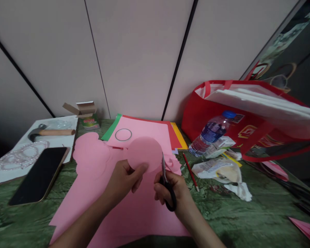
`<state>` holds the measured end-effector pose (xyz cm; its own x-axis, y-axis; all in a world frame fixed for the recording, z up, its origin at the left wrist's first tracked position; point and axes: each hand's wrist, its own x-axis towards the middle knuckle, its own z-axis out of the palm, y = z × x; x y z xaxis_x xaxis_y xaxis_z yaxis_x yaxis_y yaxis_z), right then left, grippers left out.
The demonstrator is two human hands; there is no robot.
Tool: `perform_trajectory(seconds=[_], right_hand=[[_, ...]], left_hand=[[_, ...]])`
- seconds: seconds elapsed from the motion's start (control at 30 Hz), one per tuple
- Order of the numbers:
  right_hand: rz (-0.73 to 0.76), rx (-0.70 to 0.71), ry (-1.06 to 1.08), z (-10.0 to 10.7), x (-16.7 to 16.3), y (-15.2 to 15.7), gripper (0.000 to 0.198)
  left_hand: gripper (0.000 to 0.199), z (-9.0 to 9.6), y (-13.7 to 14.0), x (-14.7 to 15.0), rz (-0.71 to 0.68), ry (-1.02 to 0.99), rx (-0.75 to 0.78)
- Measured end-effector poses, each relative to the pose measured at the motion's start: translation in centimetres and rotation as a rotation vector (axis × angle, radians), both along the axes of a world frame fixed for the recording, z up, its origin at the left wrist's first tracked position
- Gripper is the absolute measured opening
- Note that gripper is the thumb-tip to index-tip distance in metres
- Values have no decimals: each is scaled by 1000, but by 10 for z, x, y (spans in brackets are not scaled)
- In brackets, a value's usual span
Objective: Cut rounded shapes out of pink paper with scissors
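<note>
My left hand pinches the lower edge of a round piece of pink paper, thumb on top. In my right hand is a pair of scissors with black handles, my fingers around the loops. The blades point up and away, beside the circle's right edge. Whether they touch the paper I cannot tell. Under both hands lies a large pink sheet. Curled pink offcuts lie just behind the scissors. Several pink cut pieces are piled left of my left hand.
Coloured sheets with a ring lie at the back. Leftward are a phone, a hammer, beads and a small box. Rightward are a red pencil, a bottle, wrappers and a red bag.
</note>
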<state>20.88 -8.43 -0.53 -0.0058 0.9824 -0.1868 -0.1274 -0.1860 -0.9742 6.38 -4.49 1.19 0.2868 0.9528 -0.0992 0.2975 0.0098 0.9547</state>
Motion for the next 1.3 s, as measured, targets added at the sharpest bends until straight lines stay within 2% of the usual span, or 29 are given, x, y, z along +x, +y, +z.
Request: perform_trajectory(seconds=[0.3,0.9,1.13,1.3], right_hand=[[-30,-42,16,-1,-1,2,15],[-39,6,22,-1,-2,2,13],[-142,3,-42,-8,-4,3,12],[-234,12,-25,-17,-4,5,21]], left_hand=[[49,4,1,-3,10,37,52],[48,2,3,-1,22,-27,24],[50,1,5,-1,8,-15,22],[51,-1,6,-1,31,-24,-14]])
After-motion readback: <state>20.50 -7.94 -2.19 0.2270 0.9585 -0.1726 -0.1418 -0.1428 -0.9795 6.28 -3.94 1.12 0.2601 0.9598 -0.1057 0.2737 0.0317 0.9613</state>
